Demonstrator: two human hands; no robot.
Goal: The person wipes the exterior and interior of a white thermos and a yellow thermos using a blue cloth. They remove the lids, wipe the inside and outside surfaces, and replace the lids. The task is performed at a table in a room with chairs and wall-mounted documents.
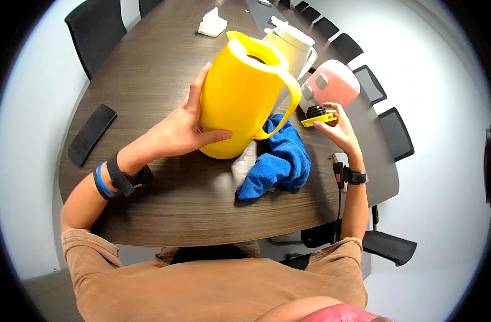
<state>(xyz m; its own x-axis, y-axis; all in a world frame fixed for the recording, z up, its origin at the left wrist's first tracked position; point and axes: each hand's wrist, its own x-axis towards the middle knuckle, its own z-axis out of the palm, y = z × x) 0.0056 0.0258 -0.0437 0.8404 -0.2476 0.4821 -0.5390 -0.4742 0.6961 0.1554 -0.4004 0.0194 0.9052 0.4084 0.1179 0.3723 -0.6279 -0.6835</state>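
A yellow thermos jug (pixel 237 96) with a big side handle stands before me, its top uncovered and a dark opening showing. My left hand (pixel 194 121) is wrapped around its left side, thumb across the front. Off to the right, my right hand (pixel 339 129) pinches a yellow lid (pixel 319 119) that has a black ribbed stopper on it. The lid is apart from the jug, in front of a pink appliance. A crumpled blue cloth (pixel 283 161) lies on the table just right of the jug's base.
Behind the jug stands a white jug (pixel 291 45), and right of it a pink rounded appliance (pixel 334 83). A black flat case (pixel 92 134) lies on the wooden table (pixel 149 198) at left. A tissue pack (pixel 212 24) is farther back. Black chairs (pixel 396 134) line both sides.
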